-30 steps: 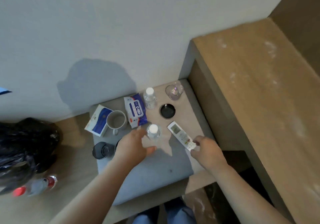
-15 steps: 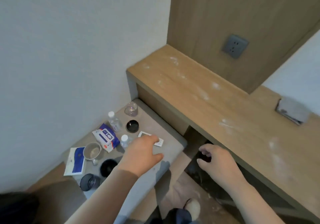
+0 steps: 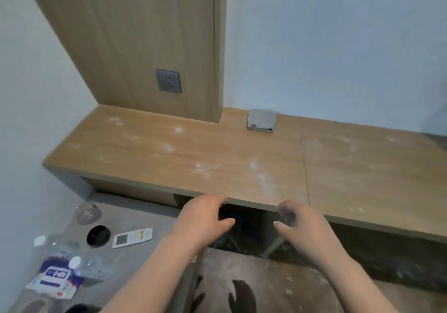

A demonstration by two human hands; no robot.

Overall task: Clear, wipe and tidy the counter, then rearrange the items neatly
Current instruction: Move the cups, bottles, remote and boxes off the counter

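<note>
Seen from the head camera, the long light-wood counter (image 3: 242, 155) looks cleared but not yet wiped. White powdery smears cover it, and a folded grey cloth (image 3: 262, 120) lies at its back. The white remote control (image 3: 132, 237), clear drinking glass (image 3: 87, 213) and two clear white-capped plastic bottles (image 3: 55, 245) sit on the low grey side table (image 3: 150, 216); I cannot tell their contents. The left hand (image 3: 205, 218) and right hand (image 3: 300, 223) hover at the counter's front edge, fingers loosely curled, holding nothing.

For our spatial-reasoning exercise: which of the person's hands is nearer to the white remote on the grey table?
Left. The left hand is just to the right of the remote. The right hand is farther right, beyond the left hand.
</note>
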